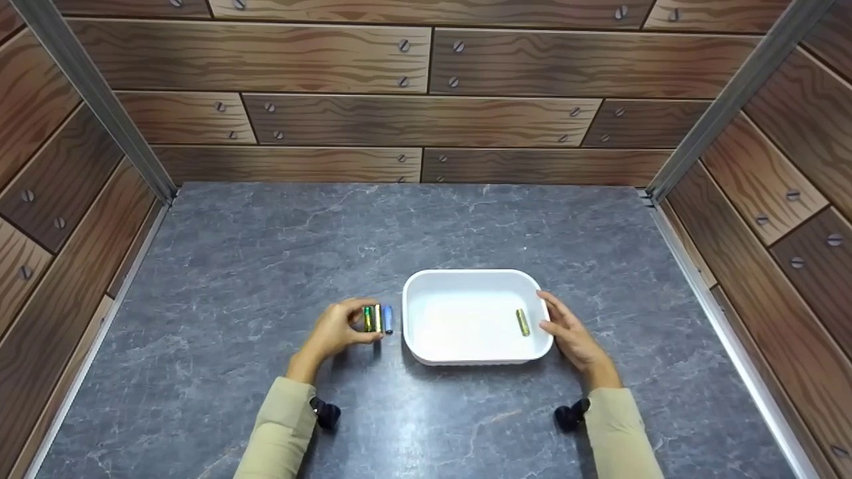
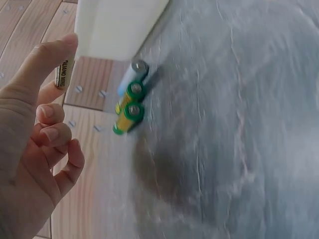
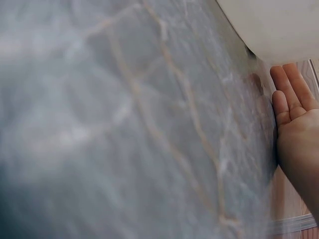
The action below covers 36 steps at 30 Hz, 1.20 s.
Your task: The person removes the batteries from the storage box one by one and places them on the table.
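My left hand point(image 1: 338, 327) pinches a battery point(image 2: 62, 74) with dark lettering between thumb and forefinger, above the table. The other left fingers are loosely curled. Just below, a blue battery point(image 2: 135, 72) and two green-and-yellow batteries stand in a row on the table, left of a white plastic tray point(image 1: 476, 356). Inside the tray, toward its right end, lies a single gold-green battery point(image 1: 522, 322). At the tray's right side my right hand point(image 1: 574, 336) holds the rim with thumb and forefinger. In the right wrist view its other fingers point(image 3: 286, 92) lie close to the outer wall.
The grey marbled tabletop point(image 1: 279, 246) extends around the tray. Wood-patterned walls point(image 1: 426, 120) and metal posts point(image 1: 725, 100) enclose it at the back and sides. Each wrist carries a small black camera point(image 1: 326, 414).
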Available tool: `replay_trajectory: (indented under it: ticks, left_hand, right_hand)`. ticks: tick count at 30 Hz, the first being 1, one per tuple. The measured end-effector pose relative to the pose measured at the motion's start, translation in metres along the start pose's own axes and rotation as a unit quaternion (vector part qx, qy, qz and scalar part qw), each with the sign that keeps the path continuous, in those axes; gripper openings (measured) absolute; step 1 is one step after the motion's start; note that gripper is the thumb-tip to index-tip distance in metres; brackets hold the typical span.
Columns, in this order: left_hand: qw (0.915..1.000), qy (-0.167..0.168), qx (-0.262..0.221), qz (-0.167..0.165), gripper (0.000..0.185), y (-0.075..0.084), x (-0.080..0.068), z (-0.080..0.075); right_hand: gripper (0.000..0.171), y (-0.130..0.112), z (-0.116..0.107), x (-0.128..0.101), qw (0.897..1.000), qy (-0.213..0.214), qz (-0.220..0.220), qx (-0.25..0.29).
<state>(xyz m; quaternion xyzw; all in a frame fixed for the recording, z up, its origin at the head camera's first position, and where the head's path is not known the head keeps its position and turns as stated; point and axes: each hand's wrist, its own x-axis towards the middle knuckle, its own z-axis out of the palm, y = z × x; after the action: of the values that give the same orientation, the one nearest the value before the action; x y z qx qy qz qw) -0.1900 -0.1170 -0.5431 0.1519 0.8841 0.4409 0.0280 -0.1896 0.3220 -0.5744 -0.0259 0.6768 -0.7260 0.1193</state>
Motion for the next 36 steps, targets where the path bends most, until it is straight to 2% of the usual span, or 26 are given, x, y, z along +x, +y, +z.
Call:
replay_trajectory:
  ticks: [6, 14, 18, 21, 27, 36]
  left_hand:
    - [0.9999, -0.005, 0.005, -0.011, 0.052, -0.013, 0.0, -0.004]
    - [0.9991, -0.014, 0.012, -0.038, 0.053, -0.028, 0.0, -0.01]
    - [0.9987, -0.012, 0.034, -0.036, 0.053, -0.033, -0.001, -0.011]
    - [0.9973, -0.012, 0.059, -0.042, 0.053, -0.035, -0.001, -0.012]
    - [0.9921, -0.022, 0.1, -0.072, 0.053, -0.034, 0.001, -0.013]
    - [0.9907, -0.031, 0.106, -0.079, 0.056, -0.034, 0.002, -0.012]
  right_hand:
    - [0.066, -0.002, 0.001, 0.0, 1.0, 0.007, 0.012, -0.01]
    - [0.064, -0.002, 0.0, 0.0, 1.0, 0.005, 0.006, -0.007]
    - [0.063, -0.001, 0.0, 0.0, 1.0, 0.005, 0.003, -0.005]
    - [0.062, 0.0, 0.0, 0.0, 1.0, 0.006, 0.003, 0.0]
    - [0.061, 0.001, -0.001, -0.001, 1.0, -0.003, -0.007, 0.005]
    - [0.063, 0.0, 0.0, -0.001, 1.0, 0.002, 0.004, 0.006]
